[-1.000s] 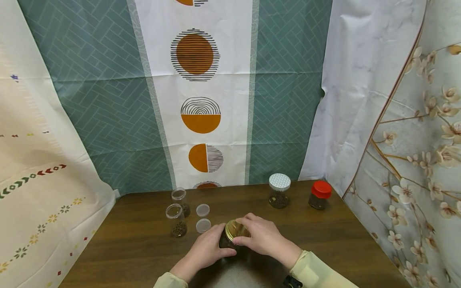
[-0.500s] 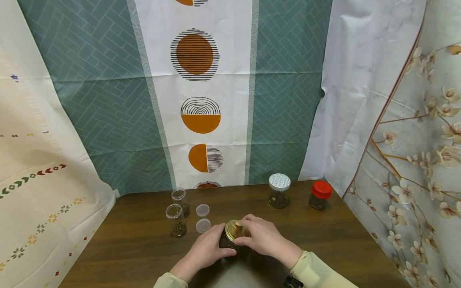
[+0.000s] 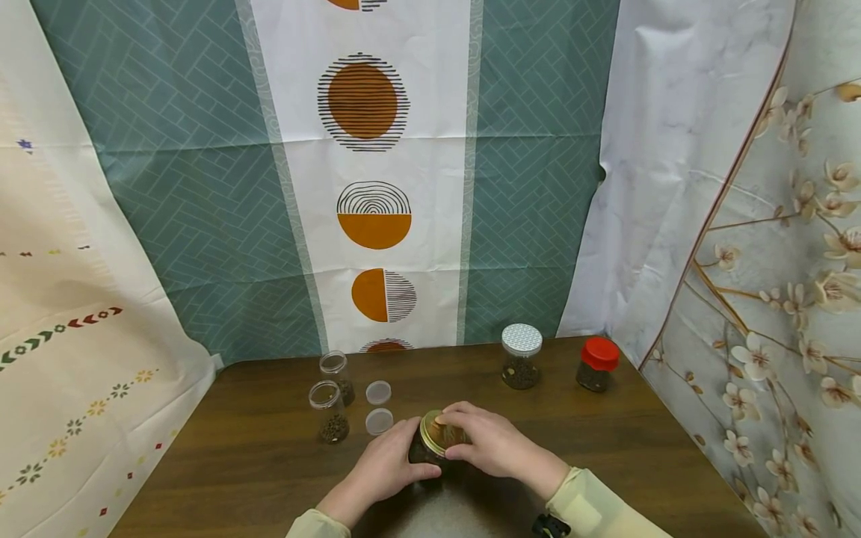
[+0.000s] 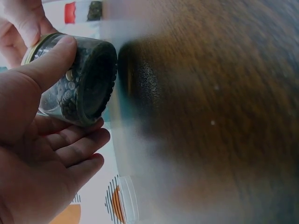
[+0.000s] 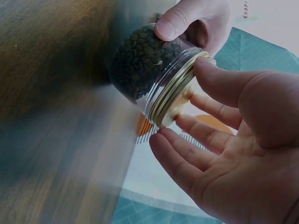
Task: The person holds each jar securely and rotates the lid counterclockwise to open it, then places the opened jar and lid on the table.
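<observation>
A clear jar (image 5: 145, 60) of dark pellets, topped by a gold lid (image 3: 434, 436), is between the two hands at the front middle of the table. My left hand (image 3: 386, 462) grips the jar's body, thumb on the near side and fingers on the far side. In the left wrist view the base of the jar shows, tilted and close over the table. My right hand (image 3: 489, 442) is at the lid. Its thumb touches the lid's rim and its fingertips rest on the top and the opposite edge, as the right wrist view shows.
Two uncapped clear jars (image 3: 333, 427) with some pellets stand to the left on the wooden table (image 3: 255, 456). Two clear lids (image 3: 380, 421) lie beside them. A white-lidded jar (image 3: 521, 359) and a red-lidded jar (image 3: 597, 362) stand at the back right, before a patterned curtain (image 3: 538, 187).
The right hand's thumb and fingers have shifted slightly to the right over the gold lid, showing more of its top. The left hand and the jar have hardly moved.
</observation>
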Motion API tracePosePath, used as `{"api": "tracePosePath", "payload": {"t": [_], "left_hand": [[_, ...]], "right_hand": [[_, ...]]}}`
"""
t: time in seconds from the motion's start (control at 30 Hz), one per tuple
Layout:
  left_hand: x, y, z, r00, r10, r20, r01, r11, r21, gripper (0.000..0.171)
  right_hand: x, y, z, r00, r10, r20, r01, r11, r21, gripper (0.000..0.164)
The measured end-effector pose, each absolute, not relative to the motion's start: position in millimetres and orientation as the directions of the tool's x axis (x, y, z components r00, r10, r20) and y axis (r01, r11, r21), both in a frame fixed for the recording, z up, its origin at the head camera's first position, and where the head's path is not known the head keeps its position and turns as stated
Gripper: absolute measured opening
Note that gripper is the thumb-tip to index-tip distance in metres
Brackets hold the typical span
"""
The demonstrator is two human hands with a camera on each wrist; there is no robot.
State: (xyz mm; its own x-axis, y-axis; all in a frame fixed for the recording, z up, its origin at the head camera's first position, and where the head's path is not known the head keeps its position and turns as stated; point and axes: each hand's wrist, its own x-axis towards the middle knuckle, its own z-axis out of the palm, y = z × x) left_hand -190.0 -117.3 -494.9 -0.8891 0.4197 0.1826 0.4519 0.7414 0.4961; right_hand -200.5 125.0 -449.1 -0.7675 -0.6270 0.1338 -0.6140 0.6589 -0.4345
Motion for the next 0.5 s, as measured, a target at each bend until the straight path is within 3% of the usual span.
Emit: {"api": "tracePosePath", "payload": {"t": [0.23, 0.5], "left_hand": [[-190.2, -118.0, -496.6, -0.887, 0.421, 0.187, 0.455, 0.738, 0.498, 0.075], [-190.8, -118.2, -497.2, -0.894, 0.409, 0.186, 0.444, 0.742, 0.503, 0.078]], "right_hand": [[-199.3, 125.4, -449.6, -0.76, -0.637, 0.128, -0.615, 0.642, -0.458, 0.047], [-200.5, 118.8, -453.5, -0.808, -0.564, 0.172, -0.575, 0.689, -0.441, 0.062]]}}
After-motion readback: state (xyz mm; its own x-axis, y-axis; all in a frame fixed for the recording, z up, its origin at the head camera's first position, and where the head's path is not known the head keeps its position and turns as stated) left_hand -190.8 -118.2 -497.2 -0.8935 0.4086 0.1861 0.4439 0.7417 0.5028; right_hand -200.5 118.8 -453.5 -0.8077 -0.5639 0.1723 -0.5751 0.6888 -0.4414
